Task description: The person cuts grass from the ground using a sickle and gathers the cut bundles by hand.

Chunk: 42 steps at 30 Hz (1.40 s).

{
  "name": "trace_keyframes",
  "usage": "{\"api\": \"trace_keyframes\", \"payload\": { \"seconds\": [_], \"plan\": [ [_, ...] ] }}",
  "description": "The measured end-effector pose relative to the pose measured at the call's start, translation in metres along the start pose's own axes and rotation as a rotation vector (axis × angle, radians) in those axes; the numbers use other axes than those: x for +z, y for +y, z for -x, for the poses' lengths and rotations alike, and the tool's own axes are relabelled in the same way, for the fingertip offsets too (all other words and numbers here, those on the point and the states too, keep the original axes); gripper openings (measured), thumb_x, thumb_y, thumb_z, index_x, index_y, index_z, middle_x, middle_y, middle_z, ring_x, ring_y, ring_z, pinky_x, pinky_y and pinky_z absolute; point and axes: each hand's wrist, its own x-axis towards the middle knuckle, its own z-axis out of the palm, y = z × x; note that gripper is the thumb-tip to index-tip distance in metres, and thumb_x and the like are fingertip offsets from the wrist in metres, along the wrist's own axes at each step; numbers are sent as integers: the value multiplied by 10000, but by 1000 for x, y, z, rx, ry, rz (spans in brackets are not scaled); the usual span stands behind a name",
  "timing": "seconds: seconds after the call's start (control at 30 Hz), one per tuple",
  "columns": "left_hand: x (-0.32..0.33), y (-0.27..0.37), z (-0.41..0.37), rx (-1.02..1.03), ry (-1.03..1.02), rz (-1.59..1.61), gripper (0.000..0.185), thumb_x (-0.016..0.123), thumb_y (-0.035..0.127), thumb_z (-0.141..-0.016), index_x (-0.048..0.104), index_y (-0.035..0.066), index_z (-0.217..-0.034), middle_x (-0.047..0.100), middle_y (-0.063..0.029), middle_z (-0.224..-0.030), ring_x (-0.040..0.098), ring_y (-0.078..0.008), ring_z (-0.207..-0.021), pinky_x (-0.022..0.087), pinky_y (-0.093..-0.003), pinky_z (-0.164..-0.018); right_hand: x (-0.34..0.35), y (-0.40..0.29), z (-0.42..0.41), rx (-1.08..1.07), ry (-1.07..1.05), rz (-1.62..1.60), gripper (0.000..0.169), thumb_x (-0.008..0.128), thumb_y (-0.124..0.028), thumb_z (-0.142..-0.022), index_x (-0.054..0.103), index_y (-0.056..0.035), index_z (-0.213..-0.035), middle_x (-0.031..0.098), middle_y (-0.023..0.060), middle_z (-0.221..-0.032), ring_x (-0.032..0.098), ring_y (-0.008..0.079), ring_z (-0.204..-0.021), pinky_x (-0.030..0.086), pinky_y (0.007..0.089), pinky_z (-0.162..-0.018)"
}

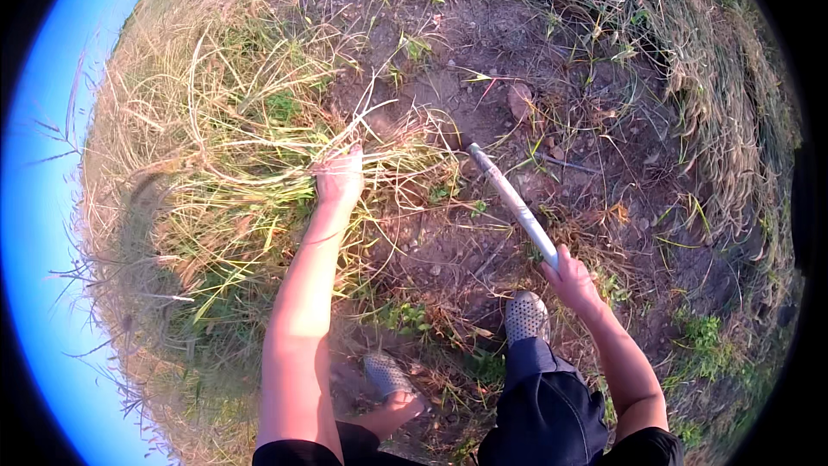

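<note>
My left hand point(339, 176) is closed around a bunch of long, partly dry grass stalks point(278, 165) at the middle left; stems stick out on both sides of the fist. My right hand point(573, 279), lower right of the middle, grips the near end of a pale, straight tool handle point(517, 207). The handle slants up and left to a dark end near the roots of the grass clump point(414, 162). Whatever head the tool has is hard to make out among soil and stems.
Two perforated grey shoes stand on the ground, one point(527, 317) below the handle, the other point(387, 375) further left. Tall standing grass point(162, 239) fills the left. Flattened dry grass point(718, 116) lies along the right. Bare soil with a flat stone point(519, 101) lies between.
</note>
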Motion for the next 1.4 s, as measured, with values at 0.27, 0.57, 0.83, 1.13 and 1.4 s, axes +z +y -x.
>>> {"api": "trace_keyframes", "payload": {
  "seconds": [0.27, 0.57, 0.83, 1.13, 1.4],
  "plan": [
    [-16, 20, 237, 155, -256, -37, 320, 535, 227, -825, 575, 99, -1115, 640, -155, -819, 619, -344, -785, 428, -513, -869, -40, -32, 49, 108, 38, -102, 337, 605, -208, -900, 427, 25, -1066, 605, 239, -669, 607, 428, -608, 478, 470, -537],
    [5, -59, 261, -2, -385, -297, 221, 552, 182, -849, 636, 118, -1043, 621, -128, -768, 605, -295, -692, 463, -439, -648, 33, -115, -92, 35, 28, -391, 339, 538, -282, -944, 429, 36, -995, 609, 222, -710, 630, 393, -653, 478, 466, -571],
    [-11, -21, 158, 229, 148, -11, 504, 492, 132, -813, 476, 77, -1314, 388, -184, -1429, 420, -354, -1281, 385, -529, -997, 118, -170, -165, -97, -241, -324, 240, 493, -257, -943, 540, -23, -964, 622, 261, -844, 643, 373, -832, 514, 486, -691],
    [22, -84, 48, -246, -406, -59, 863, 644, 218, -742, 210, 70, -1473, 364, -206, -1430, 526, -353, -1175, 451, -420, -985, 127, -166, -166, -207, -270, -60, 357, 528, -298, -925, 481, 27, -1063, 624, 199, -690, 654, 320, -588, 515, 426, -460],
    [7, -67, 54, -228, -372, -13, 196, 595, 149, -764, 697, 24, -877, 688, -181, -892, 675, -325, -857, 532, -424, -775, 102, -70, -121, 45, -294, -3, 390, 544, -319, -921, 480, 32, -1078, 634, 211, -729, 648, 386, -689, 512, 449, -564]
  ]
}}
